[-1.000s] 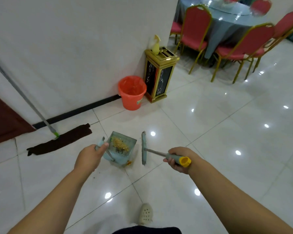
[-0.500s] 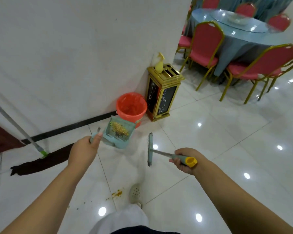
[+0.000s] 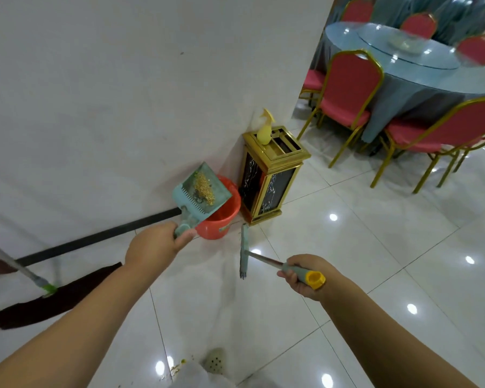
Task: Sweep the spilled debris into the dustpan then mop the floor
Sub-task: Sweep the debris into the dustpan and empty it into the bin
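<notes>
My left hand (image 3: pixel 154 245) grips the handle of a teal dustpan (image 3: pixel 200 191) and holds it raised over the rim of the orange bucket (image 3: pixel 221 219). Yellow debris (image 3: pixel 205 187) lies in the pan. My right hand (image 3: pixel 303 274) holds the small broom (image 3: pixel 244 250) by its grey handle with a yellow end cap; its narrow brush head hangs just above the floor, right of the bucket. A few yellow crumbs (image 3: pixel 177 366) lie on the white tiles near my foot. The mop (image 3: pixel 51 296), with a dark flat head, leans against the wall at the left.
A gold and black bin (image 3: pixel 272 177) with a yellow spray bottle (image 3: pixel 265 130) on top stands at the wall corner right of the bucket. Red chairs (image 3: pixel 347 88) surround a round table (image 3: pixel 420 68) at the back right. My shoe (image 3: pixel 214 362) shows at the bottom.
My left hand lifted the loaded dustpan off the floor and carried it forward over the bucket. I stepped closer to the wall; the broom stayed in my right hand.
</notes>
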`<action>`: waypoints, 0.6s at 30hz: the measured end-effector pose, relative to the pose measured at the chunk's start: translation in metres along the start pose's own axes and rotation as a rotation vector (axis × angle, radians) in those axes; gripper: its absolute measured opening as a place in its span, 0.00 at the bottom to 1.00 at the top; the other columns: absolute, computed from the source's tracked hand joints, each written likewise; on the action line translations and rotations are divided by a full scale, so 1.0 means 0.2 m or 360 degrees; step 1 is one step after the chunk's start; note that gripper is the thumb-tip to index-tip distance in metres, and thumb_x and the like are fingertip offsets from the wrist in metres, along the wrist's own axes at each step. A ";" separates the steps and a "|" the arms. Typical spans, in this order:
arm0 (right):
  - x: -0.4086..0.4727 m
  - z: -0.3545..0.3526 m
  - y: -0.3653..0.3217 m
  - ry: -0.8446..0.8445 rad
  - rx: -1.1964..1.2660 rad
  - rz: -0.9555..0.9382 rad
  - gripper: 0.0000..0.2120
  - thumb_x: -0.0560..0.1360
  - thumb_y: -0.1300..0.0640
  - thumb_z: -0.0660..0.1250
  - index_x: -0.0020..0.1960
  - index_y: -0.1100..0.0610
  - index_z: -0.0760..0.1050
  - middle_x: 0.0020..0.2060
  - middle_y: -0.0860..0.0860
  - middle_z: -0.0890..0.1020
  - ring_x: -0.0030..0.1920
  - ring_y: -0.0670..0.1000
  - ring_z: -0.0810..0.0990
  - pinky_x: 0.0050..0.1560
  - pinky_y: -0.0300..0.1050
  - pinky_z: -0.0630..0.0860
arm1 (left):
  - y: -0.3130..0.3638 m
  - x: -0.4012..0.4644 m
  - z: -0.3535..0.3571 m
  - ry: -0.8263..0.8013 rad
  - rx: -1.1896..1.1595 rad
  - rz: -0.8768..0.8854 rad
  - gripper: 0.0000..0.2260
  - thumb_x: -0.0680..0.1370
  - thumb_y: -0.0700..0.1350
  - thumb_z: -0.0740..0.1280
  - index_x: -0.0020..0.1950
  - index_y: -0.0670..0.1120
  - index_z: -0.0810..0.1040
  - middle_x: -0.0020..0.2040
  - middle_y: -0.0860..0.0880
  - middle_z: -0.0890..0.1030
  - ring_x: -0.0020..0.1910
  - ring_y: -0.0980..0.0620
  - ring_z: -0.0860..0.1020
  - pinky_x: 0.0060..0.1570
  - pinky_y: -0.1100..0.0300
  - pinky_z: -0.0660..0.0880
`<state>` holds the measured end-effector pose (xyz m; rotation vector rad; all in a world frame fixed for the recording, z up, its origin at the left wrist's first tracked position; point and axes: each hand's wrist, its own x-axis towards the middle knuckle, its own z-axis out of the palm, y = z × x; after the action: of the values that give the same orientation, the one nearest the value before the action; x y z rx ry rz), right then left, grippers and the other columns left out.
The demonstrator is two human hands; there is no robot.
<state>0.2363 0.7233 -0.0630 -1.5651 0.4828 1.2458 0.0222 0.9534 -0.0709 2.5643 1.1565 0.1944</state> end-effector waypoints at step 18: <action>0.13 -0.14 -0.30 -0.0022 -0.0105 0.0112 0.07 0.79 0.64 0.58 0.46 0.69 0.68 0.44 0.67 0.74 0.14 0.48 0.70 0.17 0.33 0.71 | 0.30 0.30 0.17 -0.0575 0.0719 0.0638 0.20 0.74 0.68 0.55 0.53 0.56 0.76 0.33 0.56 0.72 0.32 0.56 0.71 0.26 0.62 0.60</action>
<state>0.3079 0.7292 -0.0600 -1.6053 0.4959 1.3374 0.1132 0.9535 -0.0825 3.0266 0.5944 -0.4780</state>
